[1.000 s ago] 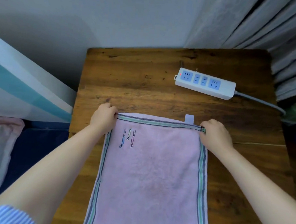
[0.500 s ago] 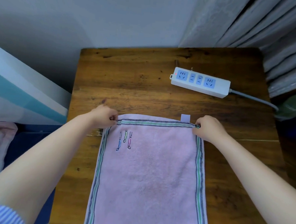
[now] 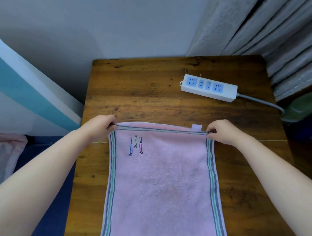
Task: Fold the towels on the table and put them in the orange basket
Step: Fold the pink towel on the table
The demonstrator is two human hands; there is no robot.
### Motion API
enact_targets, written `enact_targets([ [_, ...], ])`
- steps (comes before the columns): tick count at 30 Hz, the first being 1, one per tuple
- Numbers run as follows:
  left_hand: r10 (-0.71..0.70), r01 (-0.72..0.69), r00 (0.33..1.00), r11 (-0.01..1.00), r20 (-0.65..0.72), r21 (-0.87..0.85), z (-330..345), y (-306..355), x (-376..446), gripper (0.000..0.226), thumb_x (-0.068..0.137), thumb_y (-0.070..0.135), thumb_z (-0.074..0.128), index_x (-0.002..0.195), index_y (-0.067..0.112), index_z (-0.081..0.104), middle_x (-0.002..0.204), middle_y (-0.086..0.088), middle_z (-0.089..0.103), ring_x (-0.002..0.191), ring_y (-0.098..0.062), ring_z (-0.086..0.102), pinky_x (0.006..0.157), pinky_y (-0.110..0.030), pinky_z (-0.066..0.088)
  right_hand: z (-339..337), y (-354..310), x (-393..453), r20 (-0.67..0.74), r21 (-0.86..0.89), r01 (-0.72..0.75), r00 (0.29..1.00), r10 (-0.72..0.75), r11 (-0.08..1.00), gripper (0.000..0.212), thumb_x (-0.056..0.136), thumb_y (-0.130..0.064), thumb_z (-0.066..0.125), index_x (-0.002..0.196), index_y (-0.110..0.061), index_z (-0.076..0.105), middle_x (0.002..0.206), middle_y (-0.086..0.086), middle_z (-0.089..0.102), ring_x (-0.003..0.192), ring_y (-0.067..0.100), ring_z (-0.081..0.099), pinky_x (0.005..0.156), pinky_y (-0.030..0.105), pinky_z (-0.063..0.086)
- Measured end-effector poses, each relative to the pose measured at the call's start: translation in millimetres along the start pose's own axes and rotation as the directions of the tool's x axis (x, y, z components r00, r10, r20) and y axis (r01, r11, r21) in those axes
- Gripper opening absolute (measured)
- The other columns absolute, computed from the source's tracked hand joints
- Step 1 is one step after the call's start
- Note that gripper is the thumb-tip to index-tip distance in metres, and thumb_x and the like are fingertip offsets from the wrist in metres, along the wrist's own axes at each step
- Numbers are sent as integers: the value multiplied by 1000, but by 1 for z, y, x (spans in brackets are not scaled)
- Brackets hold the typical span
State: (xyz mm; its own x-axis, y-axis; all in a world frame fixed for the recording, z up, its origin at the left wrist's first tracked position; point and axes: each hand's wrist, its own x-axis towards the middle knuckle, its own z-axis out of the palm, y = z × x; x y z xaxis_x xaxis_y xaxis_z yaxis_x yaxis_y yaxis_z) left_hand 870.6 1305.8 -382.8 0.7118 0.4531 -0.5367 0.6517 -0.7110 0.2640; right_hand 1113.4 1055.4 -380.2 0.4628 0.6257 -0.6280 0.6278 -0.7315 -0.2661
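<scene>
The pink towel (image 3: 162, 187) lies flat on the table (image 3: 144, 91), its far corners pinched between curled fingers of the left hand (image 3: 100, 126) and right hand (image 3: 222, 131), one at each side

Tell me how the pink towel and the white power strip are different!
The pink towel is soft cloth with striped edges; the white power strip is a hard box with blue sockets. The towel is much bigger and runs off the near edge of the picture, while the strip is small and has a grey cord. Both hands, left and right, pinch the towel's far corners; nothing touches the strip. Both lie flat on the wooden table.
</scene>
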Motion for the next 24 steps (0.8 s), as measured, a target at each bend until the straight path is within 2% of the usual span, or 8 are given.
enact_targets([
  [8, 49, -52, 999, 966, 21, 253, -15, 12, -39, 41, 91, 26, 56, 127, 14, 37, 115, -4, 62, 94, -19, 61, 73, -24, 50, -12, -16, -36, -153, -176, 32, 987, -59, 984, 20, 90, -17, 53, 105, -10, 65, 98, 5, 57, 90, 20, 55, 69, 28, 44],
  [11, 77, -25, 992, 896, -100, 444, -37, 15, -56, 28, 92, 25, 52, 117, 14, 52, 113, -2, 62, 103, -20, 60, 75, -25, 50, -35, -33, -53, -315, -257, 31, 942, -114, 966, 21, 90, -16, 51, 102, -8, 66, 101, 8, 59, 95, 27, 57, 74, 34, 45],
  [13, 82, 62, 946, 904, -314, 424, -62, 14, -73, 17, 91, 18, 53, 105, 9, 57, 106, -6, 63, 101, -24, 58, 69, -29, 45, -59, -46, -67, -506, -246, 31, 848, -156, 969, 20, 87, -10, 52, 98, -4, 66, 101, 14, 60, 96, 32, 56, 76, 35, 45],
  [16, 211, 21, 704, 948, -678, 317, -102, 11, -96, 11, 73, -10, 58, 79, -1, 61, 79, -19, 64, 74, -37, 63, 49, -37, 50, -95, -70, -91, -789, -215, 127, 561, -249, 968, 18, 70, -3, 51, 74, 4, 67, 77, 24, 61, 77, 42, 60, 63, 42, 50],
  [18, 270, 43, 571, 933, -775, 357, -124, 7, -112, 11, 67, -5, 49, 69, -1, 58, 66, -19, 61, 57, -35, 62, 37, -31, 46, -113, -85, -110, -878, -213, 177, 397, -268, 961, 25, 65, -8, 42, 67, 4, 65, 67, 25, 60, 66, 42, 60, 57, 42, 51],
  [20, 283, 53, 551, 927, -785, 372, -137, 4, -134, 20, 69, 3, 39, 71, 0, 58, 68, -19, 62, 57, -34, 62, 40, -30, 48, -121, -98, -131, -906, -230, 205, 311, -286, 951, 35, 68, -14, 34, 69, 5, 64, 69, 25, 60, 68, 42, 59, 61, 44, 51],
  [22, 286, 54, 620, 913, -730, 403, -140, -5, -148, 13, 71, -2, 48, 72, -1, 61, 71, -20, 64, 62, -36, 64, 46, -34, 51, -119, -107, -146, -877, -250, 188, 373, -305, 950, 34, 71, -13, 36, 74, 6, 65, 75, 27, 61, 76, 44, 59, 67, 46, 50],
  [24, 319, 18, 720, 879, -616, 477, -132, -16, -158, 18, 54, -12, 73, 63, 1, 63, 62, -16, 63, 57, -33, 64, 43, -34, 50, -112, -113, -154, -762, -319, 118, 558, -328, 940, 29, 75, -10, 43, 83, 5, 67, 88, 26, 62, 90, 43, 57, 75, 45, 46],
])
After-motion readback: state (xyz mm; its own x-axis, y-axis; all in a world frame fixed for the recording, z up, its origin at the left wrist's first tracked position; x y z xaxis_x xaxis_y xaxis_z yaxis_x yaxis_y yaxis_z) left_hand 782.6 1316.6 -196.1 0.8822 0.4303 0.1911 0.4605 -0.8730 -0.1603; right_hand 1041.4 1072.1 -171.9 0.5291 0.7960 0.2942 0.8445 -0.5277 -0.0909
